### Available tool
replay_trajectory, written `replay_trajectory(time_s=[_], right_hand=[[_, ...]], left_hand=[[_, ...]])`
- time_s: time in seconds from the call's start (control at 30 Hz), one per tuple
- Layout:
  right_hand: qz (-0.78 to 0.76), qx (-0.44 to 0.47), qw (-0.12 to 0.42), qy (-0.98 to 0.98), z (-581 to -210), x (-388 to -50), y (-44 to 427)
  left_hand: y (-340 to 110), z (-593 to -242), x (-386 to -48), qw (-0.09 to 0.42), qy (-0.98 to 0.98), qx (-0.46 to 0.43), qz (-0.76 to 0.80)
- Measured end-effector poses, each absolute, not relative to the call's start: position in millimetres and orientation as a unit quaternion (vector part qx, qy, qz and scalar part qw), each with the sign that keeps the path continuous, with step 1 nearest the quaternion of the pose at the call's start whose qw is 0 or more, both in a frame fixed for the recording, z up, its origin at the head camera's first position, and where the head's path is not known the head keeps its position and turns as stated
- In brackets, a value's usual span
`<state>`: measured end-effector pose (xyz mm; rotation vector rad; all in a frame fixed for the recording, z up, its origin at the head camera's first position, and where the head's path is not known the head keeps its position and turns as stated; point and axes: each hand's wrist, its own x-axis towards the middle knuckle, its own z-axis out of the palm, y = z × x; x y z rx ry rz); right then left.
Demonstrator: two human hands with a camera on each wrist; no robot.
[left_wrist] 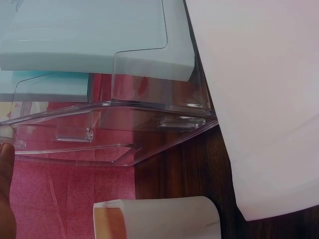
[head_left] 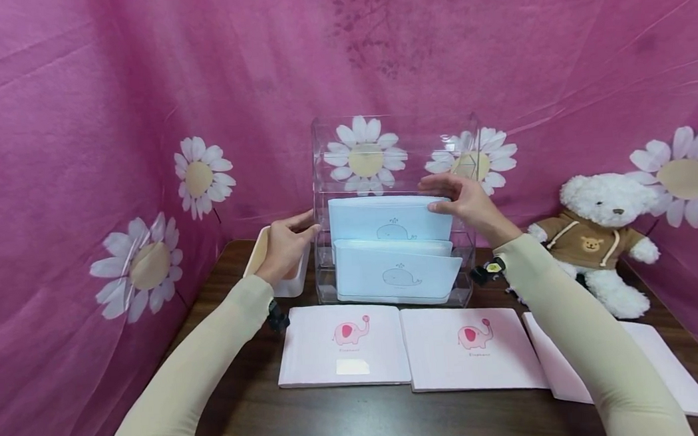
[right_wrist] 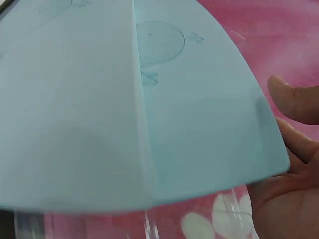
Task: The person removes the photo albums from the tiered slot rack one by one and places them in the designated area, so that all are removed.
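A clear plastic rack (head_left: 394, 125) with stepped tiers stands upright at the back of the table. Two light blue whale-print booklets sit in it: a back booklet (head_left: 355, 217) and a front booklet (head_left: 361, 277) one tier lower. My left hand (head_left: 287, 245) is at the rack's left side, its straight fingers at the clear edge; the left wrist view shows only part of one finger (left_wrist: 5, 184). At the back booklet's upper right corner is my right hand (head_left: 464, 201). In the right wrist view its thumb (right_wrist: 294, 102) stands apart from the cover, the other fingers partly behind the edge.
Pink elephant-print booklets lie along the front: a left one (head_left: 309, 354), a middle one (head_left: 435, 353) and more pink covers (head_left: 664, 365) partly under the right sleeve. A white bin (head_left: 293, 287) stands left of the rack, a teddy bear (head_left: 590, 243) to the right.
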<state>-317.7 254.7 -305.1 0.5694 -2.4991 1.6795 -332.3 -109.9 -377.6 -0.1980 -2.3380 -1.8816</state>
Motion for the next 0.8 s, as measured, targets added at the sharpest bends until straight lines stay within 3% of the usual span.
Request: replay_trajectory(time_s=[0.8], right_hand=[[0.552,0.133,0.021,-0.823,-320.2,-323.3,241.1]], left_hand=[[-111.3,-376.4,-331.3,0.071,-0.773,-0.076,-0.625]])
